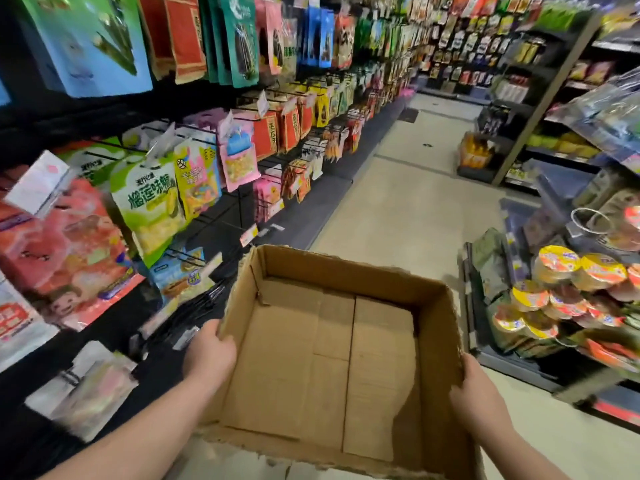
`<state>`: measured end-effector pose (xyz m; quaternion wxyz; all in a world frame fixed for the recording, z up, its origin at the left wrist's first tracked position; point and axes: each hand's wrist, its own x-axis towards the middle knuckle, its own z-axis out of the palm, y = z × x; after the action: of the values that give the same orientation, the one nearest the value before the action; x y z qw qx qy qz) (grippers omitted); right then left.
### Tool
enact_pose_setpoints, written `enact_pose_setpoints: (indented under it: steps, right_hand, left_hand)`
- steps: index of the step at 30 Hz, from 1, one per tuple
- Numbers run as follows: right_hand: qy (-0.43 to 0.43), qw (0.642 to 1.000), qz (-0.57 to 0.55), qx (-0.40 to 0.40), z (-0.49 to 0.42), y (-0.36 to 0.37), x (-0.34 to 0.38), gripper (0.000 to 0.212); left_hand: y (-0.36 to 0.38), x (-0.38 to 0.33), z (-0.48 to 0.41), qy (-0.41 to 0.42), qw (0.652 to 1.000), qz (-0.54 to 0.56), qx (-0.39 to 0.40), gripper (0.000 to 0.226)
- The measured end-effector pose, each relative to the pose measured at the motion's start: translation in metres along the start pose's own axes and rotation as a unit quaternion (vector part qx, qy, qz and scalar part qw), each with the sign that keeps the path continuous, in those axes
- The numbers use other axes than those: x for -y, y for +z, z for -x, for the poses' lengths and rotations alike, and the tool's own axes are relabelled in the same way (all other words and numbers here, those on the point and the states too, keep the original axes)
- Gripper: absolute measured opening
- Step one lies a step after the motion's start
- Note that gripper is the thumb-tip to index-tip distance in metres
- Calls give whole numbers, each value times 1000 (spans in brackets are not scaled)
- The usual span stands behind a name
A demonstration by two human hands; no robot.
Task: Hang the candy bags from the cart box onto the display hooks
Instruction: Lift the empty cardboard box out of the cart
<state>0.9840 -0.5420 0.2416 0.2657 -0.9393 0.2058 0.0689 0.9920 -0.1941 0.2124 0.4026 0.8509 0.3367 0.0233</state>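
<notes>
- Where the aisle runs along the person's left, the display rack (pixel 239 206) fills that whole side, its rows hung with candy bags (pixel 239 161) in pink, green, red and yellow.
- The pale floor (pixel 415 209) stretches ahead between this rack and the shelving (pixel 540 98) on the right, which carries stacked noodle bowls (pixel 568 282).
- The cardboard box (pixel 346 271) sits low in the middle of the view, between both forearms, open at the top with its folded bottom flaps in plain sight; it is just right of the rack's lower rows.
- The left hand (pixel 209 358) clasps the box's left wall, curled over the rim.
- The right hand (pixel 476 396) grips the right wall the same way, opposite the left.
- A green bag (pixel 149 202) hangs up and left of the left hand, well apart from it.
- Black hooks (pixel 204 301), blurred, jut out just above that hand.
</notes>
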Motion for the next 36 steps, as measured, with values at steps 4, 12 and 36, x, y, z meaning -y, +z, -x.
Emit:
enact_pose_setpoints:
  steps: [4, 12, 36]
  right_hand:
    - [53, 998, -19, -6, -34, 7, 15, 45]
    - [89, 996, -16, -8, -116, -1, 31, 48]
    - [23, 999, -31, 38, -491, -94, 84, 60]
  left_hand:
    - [18, -35, -51, 26, 999, -26, 22, 33]
    - [75, -96, -117, 39, 997, -28, 59, 36]
    - [265, -335, -297, -13, 999, 31, 4, 36]
